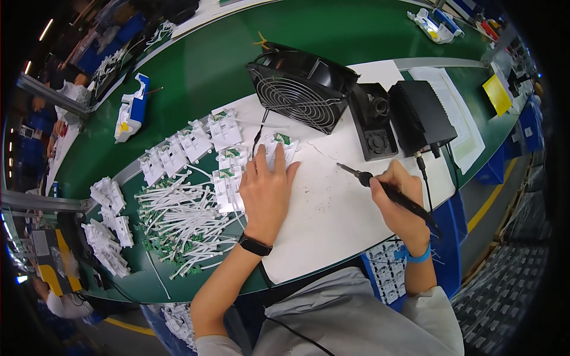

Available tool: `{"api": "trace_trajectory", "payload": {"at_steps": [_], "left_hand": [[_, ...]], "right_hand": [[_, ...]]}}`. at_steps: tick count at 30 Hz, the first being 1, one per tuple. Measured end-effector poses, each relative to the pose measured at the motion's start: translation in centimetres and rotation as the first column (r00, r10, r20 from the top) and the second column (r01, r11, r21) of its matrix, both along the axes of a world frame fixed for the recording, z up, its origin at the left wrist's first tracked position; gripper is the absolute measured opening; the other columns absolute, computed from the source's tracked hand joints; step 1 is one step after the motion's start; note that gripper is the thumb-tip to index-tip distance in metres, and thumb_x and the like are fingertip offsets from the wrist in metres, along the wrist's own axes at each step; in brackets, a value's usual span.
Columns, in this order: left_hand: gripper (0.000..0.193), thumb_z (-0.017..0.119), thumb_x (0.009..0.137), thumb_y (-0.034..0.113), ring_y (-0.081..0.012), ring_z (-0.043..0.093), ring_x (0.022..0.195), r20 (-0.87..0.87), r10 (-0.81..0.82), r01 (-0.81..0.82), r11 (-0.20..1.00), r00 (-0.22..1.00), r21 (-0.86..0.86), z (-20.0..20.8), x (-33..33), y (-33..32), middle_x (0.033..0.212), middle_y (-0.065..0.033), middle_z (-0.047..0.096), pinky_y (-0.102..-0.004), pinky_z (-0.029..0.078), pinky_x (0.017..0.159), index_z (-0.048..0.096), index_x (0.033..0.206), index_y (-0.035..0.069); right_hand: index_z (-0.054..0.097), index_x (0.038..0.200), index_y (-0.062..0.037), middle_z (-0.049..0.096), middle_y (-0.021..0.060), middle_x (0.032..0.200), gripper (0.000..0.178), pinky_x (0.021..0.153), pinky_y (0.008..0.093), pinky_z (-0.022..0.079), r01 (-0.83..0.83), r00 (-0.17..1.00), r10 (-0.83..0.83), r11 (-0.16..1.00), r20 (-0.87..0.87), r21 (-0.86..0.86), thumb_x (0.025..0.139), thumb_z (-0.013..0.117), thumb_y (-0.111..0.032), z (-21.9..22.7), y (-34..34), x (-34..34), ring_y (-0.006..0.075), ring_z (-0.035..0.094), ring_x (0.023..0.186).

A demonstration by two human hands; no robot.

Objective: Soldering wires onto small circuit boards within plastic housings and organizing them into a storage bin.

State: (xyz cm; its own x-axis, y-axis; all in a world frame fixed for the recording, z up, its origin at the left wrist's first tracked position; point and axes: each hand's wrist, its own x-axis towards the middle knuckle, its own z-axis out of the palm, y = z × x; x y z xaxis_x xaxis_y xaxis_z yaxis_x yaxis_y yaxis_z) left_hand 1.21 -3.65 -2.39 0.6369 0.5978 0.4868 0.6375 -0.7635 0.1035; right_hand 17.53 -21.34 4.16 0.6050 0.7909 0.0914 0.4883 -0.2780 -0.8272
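Observation:
My right hand (396, 204) grips a soldering iron (364, 178) like a pen, its metal tip pointing left above the white work mat (332, 228). My left hand (265, 190) lies with fingers stretched out on a white plastic housing (289, 149) that carries a small green circuit board (282, 139). Part of that housing is hidden under the fingers. A thin strand of wire (320, 152) runs over the mat between the housing and the iron's tip. Beside my left hand stand two more white housings with boards, one of them (225, 187) near the wrist side.
A black fan (297, 89) with a wire grille stands beyond my hands. Right of it are a black iron stand (374, 127) and a black power unit (418, 115). White cables with green boards (184, 219) are heaped at left, near a row of white housings (193, 142).

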Motion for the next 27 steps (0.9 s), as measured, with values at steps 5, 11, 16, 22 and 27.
{"api": "trace_trajectory", "payload": {"at_steps": [5,11,16,22,27], "left_hand": [[0.042,0.074,0.089,0.037,-0.0295,0.064,0.092,0.0,-0.018,0.018,1.0,1.0,0.017,-0.2,-0.1,0.1,0.12,-0.0161,0.064,-0.0383,0.055,0.07,0.07,0.121,0.01],[0.042,0.074,0.089,0.037,-0.0294,0.064,0.092,-0.012,-0.008,0.008,1.0,1.0,0.023,-0.1,0.1,0.1,0.12,-0.0161,0.064,-0.0382,0.055,0.071,0.07,0.121,0.01],[0.04,0.074,0.089,0.037,-0.0304,0.066,0.093,-0.01,0.002,-0.002,1.0,1.0,0.001,-0.1,0.0,0.1,0.119,-0.0153,0.066,-0.039,0.055,0.072,0.072,0.121,0.012],[0.041,0.074,0.09,0.038,-0.0305,0.066,0.093,0.002,-0.012,0.012,1.0,1.0,0.002,-0.1,-0.1,0.2,0.119,-0.0155,0.066,-0.0387,0.055,0.071,0.071,0.122,0.012],[0.041,0.074,0.09,0.038,-0.0302,0.066,0.093,-0.013,-0.012,0.012,1.0,1.0,0.004,-0.1,0.0,0.2,0.119,-0.0151,0.066,-0.0386,0.055,0.072,0.071,0.122,0.012]], "right_hand": [[0.059,0.087,0.0015,0.065,0.014,0.067,0.018,0.055,0.0285,0.049,-0.065,0.994,0.048,0.98,0.094,0.187,0.085,0.075,-0.005,-1.9,0.4,-0.9,0.0213,0.063,0.054],[0.054,0.086,0.0004,0.061,0.0137,0.065,0.019,0.052,0.0305,0.044,-0.152,0.985,0.144,0.985,0.096,0.079,0.089,0.071,-0.005,-1.9,2.0,-1.4,0.0202,0.06,0.054],[0.052,0.083,0.0011,0.058,0.0112,0.061,0.019,0.049,0.0272,0.039,-0.155,0.987,0.155,0.988,0.034,0.009,0.089,0.07,-0.003,1.0,2.1,-1.4,0.0129,0.054,0.051],[0.05,0.084,-0.0006,0.061,0.0137,0.062,0.023,0.049,0.0303,0.042,-0.164,0.983,0.169,0.984,0.07,-0.074,0.087,0.072,-0.005,1.4,-0.4,-1.3,0.0243,0.06,0.05],[0.052,0.083,0.0002,0.055,0.0101,0.057,0.022,0.047,0.0291,0.037,-0.017,1.0,0.015,0.994,0.026,0.11,0.088,0.072,-0.006,-1.5,1.8,-1.4,0.0139,0.052,0.048]]}}
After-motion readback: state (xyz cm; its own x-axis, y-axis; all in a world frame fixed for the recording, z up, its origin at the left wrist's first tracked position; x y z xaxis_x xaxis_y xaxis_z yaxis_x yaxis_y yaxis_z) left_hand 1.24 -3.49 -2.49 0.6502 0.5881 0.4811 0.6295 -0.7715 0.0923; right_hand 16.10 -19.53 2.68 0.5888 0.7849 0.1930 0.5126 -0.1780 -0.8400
